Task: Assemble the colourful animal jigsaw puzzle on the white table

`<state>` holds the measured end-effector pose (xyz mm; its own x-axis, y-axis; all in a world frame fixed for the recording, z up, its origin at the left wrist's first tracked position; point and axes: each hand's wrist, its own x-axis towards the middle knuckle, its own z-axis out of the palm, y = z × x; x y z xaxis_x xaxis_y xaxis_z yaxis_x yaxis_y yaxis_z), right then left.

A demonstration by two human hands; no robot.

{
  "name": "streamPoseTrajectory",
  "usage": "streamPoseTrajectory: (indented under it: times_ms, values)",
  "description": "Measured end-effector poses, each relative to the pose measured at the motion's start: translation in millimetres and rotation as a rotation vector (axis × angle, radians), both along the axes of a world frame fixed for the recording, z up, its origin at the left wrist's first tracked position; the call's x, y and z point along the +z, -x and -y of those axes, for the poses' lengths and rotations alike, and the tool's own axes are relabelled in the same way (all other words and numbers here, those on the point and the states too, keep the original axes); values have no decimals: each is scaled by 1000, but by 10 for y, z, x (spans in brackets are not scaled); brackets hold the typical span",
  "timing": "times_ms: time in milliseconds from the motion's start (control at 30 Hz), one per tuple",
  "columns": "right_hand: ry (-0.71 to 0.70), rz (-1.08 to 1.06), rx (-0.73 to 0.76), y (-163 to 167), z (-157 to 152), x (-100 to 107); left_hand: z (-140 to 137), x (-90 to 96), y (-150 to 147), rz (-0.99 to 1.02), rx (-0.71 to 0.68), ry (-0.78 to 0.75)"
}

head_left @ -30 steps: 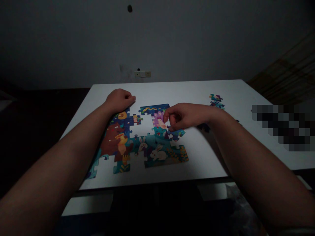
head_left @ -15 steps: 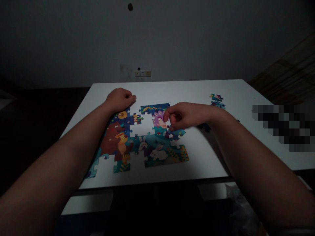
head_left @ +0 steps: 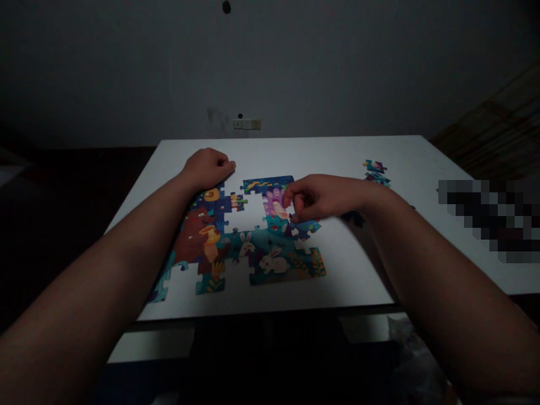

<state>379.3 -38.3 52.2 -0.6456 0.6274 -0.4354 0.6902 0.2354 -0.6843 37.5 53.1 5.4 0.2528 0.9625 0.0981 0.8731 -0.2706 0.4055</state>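
A partly joined jigsaw puzzle [head_left: 202, 225] lies on the white table, with a bear, rabbits and a purple peacock in its picture and gaps in its middle and along its near edge. My left hand [head_left: 208, 167] rests as a loose fist at the puzzle's far left corner; nothing shows in it. My right hand [head_left: 314, 197] is over the puzzle's right side, fingers curled and thumb close to the index finger. Its thumb touches a blue puzzle piece [head_left: 307, 228] at the right edge; the exact grip is partly hidden.
Several loose puzzle pieces [head_left: 377, 177] lie beyond my right wrist, and a dark piece [head_left: 353, 218] is partly covered by my forearm. The white table [head_left: 358, 275] ends close in front of me. Sockets [head_left: 247, 124] are on the wall behind. A blurred patch covers the table's right side.
The view has shifted slightly. Both hands keep nearly the same places, and the blue piece under my right thumb shows only a slight change, if any.
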Motion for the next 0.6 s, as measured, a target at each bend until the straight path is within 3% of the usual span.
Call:
streamPoseTrajectory:
  times_ms: [367,600]
  values:
    - [-1,1,-17,1,-9,-32,-2,12,-20,-20,-7,-28]
    - [-77,29,7,1,-7,-25,14,26,-28,-24,-12,-17]
